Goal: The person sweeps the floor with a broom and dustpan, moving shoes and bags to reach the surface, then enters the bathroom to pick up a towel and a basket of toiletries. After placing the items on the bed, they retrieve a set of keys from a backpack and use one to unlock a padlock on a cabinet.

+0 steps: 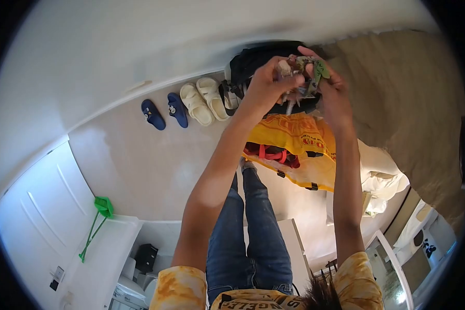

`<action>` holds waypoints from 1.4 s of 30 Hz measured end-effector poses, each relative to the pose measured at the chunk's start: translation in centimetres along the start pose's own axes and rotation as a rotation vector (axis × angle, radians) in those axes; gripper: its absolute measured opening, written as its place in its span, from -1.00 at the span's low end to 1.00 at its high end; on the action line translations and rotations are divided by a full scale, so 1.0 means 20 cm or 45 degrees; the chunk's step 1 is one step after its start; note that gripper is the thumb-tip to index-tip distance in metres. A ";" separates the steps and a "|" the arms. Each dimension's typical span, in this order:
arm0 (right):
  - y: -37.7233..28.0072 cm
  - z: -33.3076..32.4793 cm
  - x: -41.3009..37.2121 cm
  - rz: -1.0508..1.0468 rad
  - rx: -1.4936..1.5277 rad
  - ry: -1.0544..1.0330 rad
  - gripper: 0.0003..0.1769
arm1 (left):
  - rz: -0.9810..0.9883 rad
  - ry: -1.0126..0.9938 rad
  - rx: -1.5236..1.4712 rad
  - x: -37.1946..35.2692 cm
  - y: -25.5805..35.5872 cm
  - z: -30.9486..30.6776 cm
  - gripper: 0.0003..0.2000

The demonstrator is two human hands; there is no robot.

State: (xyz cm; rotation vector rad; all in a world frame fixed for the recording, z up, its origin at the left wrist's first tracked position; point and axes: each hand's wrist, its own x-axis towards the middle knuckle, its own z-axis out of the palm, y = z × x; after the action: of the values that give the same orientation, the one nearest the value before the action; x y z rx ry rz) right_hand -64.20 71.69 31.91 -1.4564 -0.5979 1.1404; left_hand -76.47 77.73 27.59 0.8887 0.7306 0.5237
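My left hand and my right hand are raised together beyond the yellow bag. Between them is a small bundle of crinkled clear plastic with patterned, pale and green pieces. Left fingers pinch its left side. The right fingers are closed around the other side, by a green piece with dark marks. What exactly the bundle is cannot be made out. Just below the hands stands a yellow shopping bag with red print, its top gaping. Red straps show inside it. Behind the hands lies a black bag, partly hidden.
Cream sandals and dark blue clogs line the wall at left. A brown-covered bed is at right. A green dustpan with a long handle rests near the white door. White cloth items lie beside the bed.
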 end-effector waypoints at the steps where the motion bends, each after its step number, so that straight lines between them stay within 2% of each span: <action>1: -0.01 -0.02 0.00 0.026 -0.011 -0.017 -0.71 | -0.024 0.034 0.150 0.01 0.04 0.00 -0.69; 3: -0.03 -0.11 0.00 0.073 -0.033 -0.045 -0.73 | 0.046 0.095 0.178 0.00 0.14 -0.04 -0.78; 5: -0.02 -0.11 0.00 0.019 -0.276 -0.040 -0.82 | 0.113 0.176 0.174 -0.02 0.19 -0.08 -0.84; 6: -0.01 -0.11 0.00 -0.005 -0.396 -0.036 -0.86 | 0.171 0.307 0.106 -0.04 0.21 -0.09 -0.85; 8: -0.03 -0.15 0.01 0.174 -0.405 -0.292 -0.91 | 0.296 0.564 -0.033 -0.11 0.30 -0.11 -0.86; 9: -0.04 -0.19 0.02 0.264 -0.410 -0.419 -0.87 | 0.396 0.610 -0.158 -0.14 0.35 -0.16 -0.86; 12: 0.10 -0.29 -0.01 0.182 -0.398 -0.243 -0.75 | 0.711 0.786 -0.335 -0.24 0.39 -0.40 -0.87; 15: 0.16 -0.26 -0.01 -0.267 -0.393 -0.160 -0.70 | 0.646 0.817 -0.707 -0.34 0.32 -0.52 -0.81; 18: 0.17 -0.17 -0.02 0.197 0.597 -0.077 -0.72 | 0.583 0.492 -0.985 -0.40 0.04 -0.61 -0.72; 20: 0.17 0.05 -0.09 0.095 0.071 -0.178 -0.76 | 0.386 0.098 -1.375 -0.43 -0.08 -0.51 -0.65; 22: 0.18 0.37 -0.18 -0.024 -0.449 -0.285 -0.80 | 0.147 0.089 -1.469 -0.46 -0.20 -0.42 -0.65; 23: 0.20 0.49 -0.22 -0.132 -0.795 -0.421 -0.77 | 0.166 0.183 -1.532 -0.48 -0.28 -0.41 -0.67; 25: 0.30 0.62 -0.22 -0.349 -0.924 -0.577 -0.75 | 0.199 0.374 -1.656 -0.52 -0.46 -0.45 -0.65; 28: 0.50 0.68 0.01 -0.760 -1.494 -0.249 -0.77 | 0.389 0.195 -1.560 -0.56 -0.76 -0.71 -0.64; 30: 0.75 0.67 0.16 -0.846 -2.139 -0.179 -0.82 | 0.159 0.307 -1.335 -0.62 -0.79 -0.77 -0.67; 32: 0.90 0.58 0.26 -0.789 -2.565 -0.525 -0.81 | -0.033 0.383 -1.207 -0.68 -0.79 -0.80 -0.68; 35: 0.91 0.53 0.29 -0.863 -2.470 -0.685 -0.76 | -0.201 0.372 -1.232 -0.75 -0.82 -0.76 -0.67; 38: 0.86 0.45 0.25 -1.192 -2.291 -0.645 -0.72 | -0.309 0.542 -1.099 -0.72 -0.87 -0.66 -0.63; 39: 0.83 0.43 0.22 -1.155 -2.229 -0.627 -0.73 | -0.374 0.552 -0.953 -0.70 -0.87 -0.64 -0.56; 42: 0.78 0.39 0.16 -0.974 -2.034 -0.585 -0.75 | -0.322 0.344 -1.018 -0.60 -0.80 -0.55 -0.66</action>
State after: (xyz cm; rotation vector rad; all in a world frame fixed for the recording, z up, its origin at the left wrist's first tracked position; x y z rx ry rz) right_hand -73.49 74.29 16.97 -1.8139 -2.4963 0.1729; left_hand -90.72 66.52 13.66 -0.0215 0.7730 0.6453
